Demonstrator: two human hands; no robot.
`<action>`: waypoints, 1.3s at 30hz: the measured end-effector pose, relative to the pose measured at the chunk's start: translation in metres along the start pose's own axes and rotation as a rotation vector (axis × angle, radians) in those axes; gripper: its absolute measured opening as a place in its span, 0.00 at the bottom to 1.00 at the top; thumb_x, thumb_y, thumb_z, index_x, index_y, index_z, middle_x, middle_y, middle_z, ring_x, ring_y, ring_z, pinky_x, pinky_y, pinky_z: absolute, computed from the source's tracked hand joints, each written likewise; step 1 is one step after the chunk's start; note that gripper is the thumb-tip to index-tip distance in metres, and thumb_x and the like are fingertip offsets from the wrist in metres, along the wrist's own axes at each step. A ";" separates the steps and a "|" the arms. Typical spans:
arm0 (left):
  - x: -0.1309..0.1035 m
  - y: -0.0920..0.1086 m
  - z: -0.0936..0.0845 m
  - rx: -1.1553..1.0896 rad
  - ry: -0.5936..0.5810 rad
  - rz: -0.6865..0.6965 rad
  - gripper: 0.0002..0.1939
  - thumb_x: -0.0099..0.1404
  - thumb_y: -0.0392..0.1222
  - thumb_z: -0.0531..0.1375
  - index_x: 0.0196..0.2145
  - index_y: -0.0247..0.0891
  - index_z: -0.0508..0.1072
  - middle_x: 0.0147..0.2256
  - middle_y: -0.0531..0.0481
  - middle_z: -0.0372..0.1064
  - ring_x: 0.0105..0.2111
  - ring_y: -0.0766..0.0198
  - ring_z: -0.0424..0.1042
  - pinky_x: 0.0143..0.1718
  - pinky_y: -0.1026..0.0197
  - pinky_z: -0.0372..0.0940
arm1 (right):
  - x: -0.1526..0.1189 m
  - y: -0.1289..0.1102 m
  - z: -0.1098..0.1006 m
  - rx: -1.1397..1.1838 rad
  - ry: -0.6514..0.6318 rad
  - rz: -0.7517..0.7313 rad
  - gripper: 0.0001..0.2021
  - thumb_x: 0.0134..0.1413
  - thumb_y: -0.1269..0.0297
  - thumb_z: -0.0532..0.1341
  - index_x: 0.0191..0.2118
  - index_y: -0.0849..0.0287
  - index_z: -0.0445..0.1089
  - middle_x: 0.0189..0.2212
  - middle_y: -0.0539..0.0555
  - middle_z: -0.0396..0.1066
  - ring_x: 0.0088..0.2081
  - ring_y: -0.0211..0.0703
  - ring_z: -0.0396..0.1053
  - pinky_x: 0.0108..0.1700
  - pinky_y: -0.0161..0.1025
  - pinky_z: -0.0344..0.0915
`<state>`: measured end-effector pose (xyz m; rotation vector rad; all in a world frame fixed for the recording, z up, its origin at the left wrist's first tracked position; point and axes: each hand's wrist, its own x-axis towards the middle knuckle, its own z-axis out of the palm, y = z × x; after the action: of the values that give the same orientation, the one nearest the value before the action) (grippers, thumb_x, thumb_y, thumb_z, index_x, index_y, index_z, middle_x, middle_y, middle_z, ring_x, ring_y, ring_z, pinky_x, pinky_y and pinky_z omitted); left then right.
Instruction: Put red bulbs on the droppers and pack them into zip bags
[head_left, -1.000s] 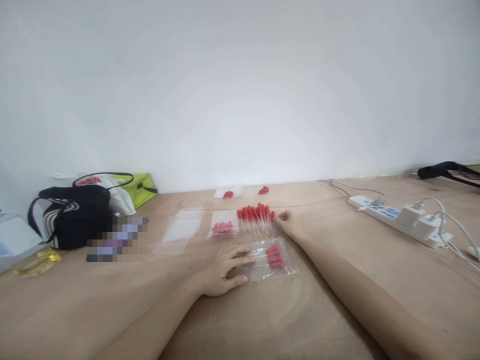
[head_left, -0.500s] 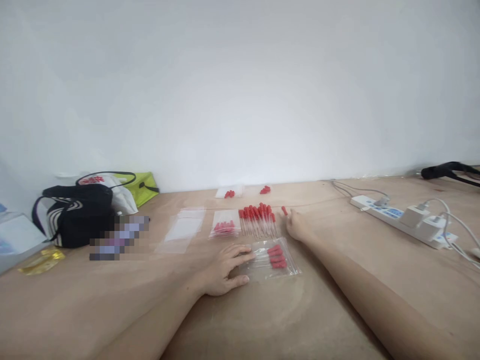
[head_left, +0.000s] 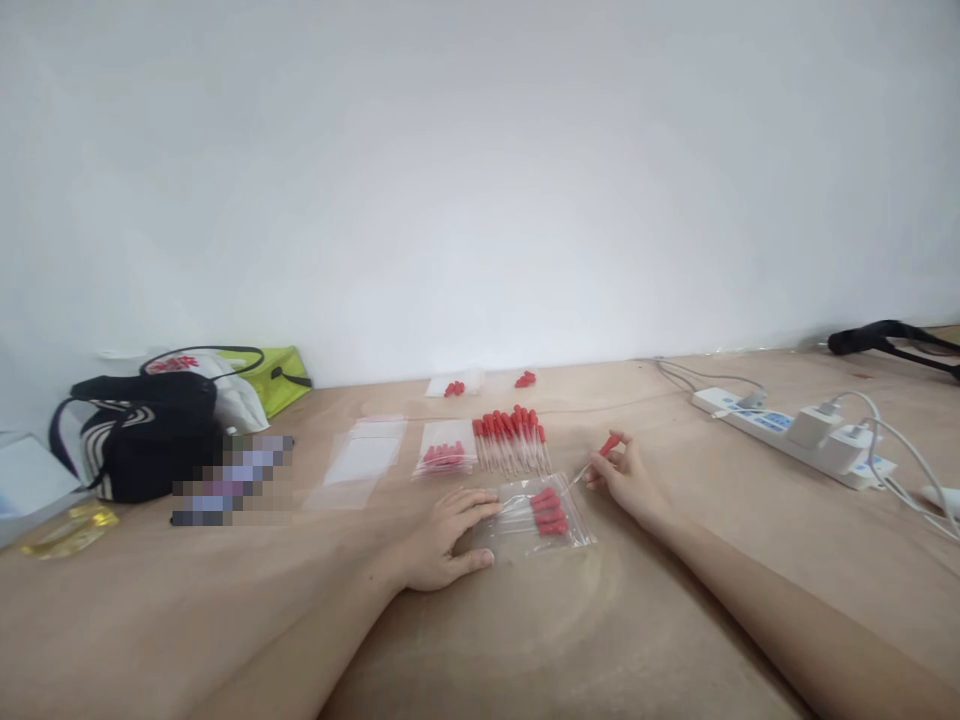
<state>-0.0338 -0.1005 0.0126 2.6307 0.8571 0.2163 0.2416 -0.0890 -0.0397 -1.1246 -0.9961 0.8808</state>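
My left hand (head_left: 454,540) lies flat with fingers spread, its fingertips on the left edge of a clear zip bag (head_left: 517,545). Inside that bag are several droppers with red bulbs (head_left: 550,511). Right of the bag, my right hand (head_left: 622,478) pinches a dropper (head_left: 610,445) by its red bulb. The thin clear tube points down and left toward the bag's upper right corner. Just beyond the bag, a row of droppers (head_left: 511,440) lies side by side, bulbs away from me. To its left is a stack of filled zip bags (head_left: 444,450).
Flat, unfilled bags (head_left: 365,455) lie farther left. Small red bulbs (head_left: 454,388) and another little red group (head_left: 526,380) sit near the wall. A power strip (head_left: 795,435) with cables is on the right, a black bag (head_left: 154,435) on the left.
My right hand has drawn back toward me from beside the row, and a dropper now shows in its fingers, close to the bag. My left hand stays on the bag.
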 end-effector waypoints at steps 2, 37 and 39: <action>0.000 0.000 0.000 -0.002 -0.002 0.006 0.24 0.60 0.47 0.53 0.53 0.42 0.57 0.55 0.46 0.52 0.55 0.55 0.50 0.55 0.49 0.47 | 0.001 0.001 0.003 0.034 -0.001 -0.008 0.29 0.38 0.55 0.60 0.43 0.55 0.44 0.19 0.42 0.62 0.19 0.35 0.65 0.21 0.34 0.64; -0.001 -0.001 0.002 -0.025 0.028 0.004 0.27 0.60 0.50 0.53 0.55 0.45 0.53 0.56 0.47 0.51 0.55 0.54 0.50 0.55 0.48 0.45 | -0.021 -0.008 0.021 -0.088 -0.309 0.061 0.16 0.30 0.56 0.66 0.27 0.61 0.67 0.24 0.52 0.71 0.25 0.39 0.68 0.29 0.38 0.66; -0.001 -0.002 0.003 -0.020 0.036 0.004 0.27 0.60 0.50 0.53 0.55 0.45 0.54 0.55 0.47 0.52 0.55 0.54 0.50 0.55 0.48 0.45 | -0.019 -0.005 0.022 -0.080 -0.291 0.063 0.17 0.30 0.57 0.66 0.29 0.61 0.65 0.24 0.52 0.71 0.24 0.38 0.68 0.27 0.37 0.65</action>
<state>-0.0347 -0.1007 0.0094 2.6173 0.8567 0.2731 0.2147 -0.1012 -0.0352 -1.1190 -1.2487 1.0846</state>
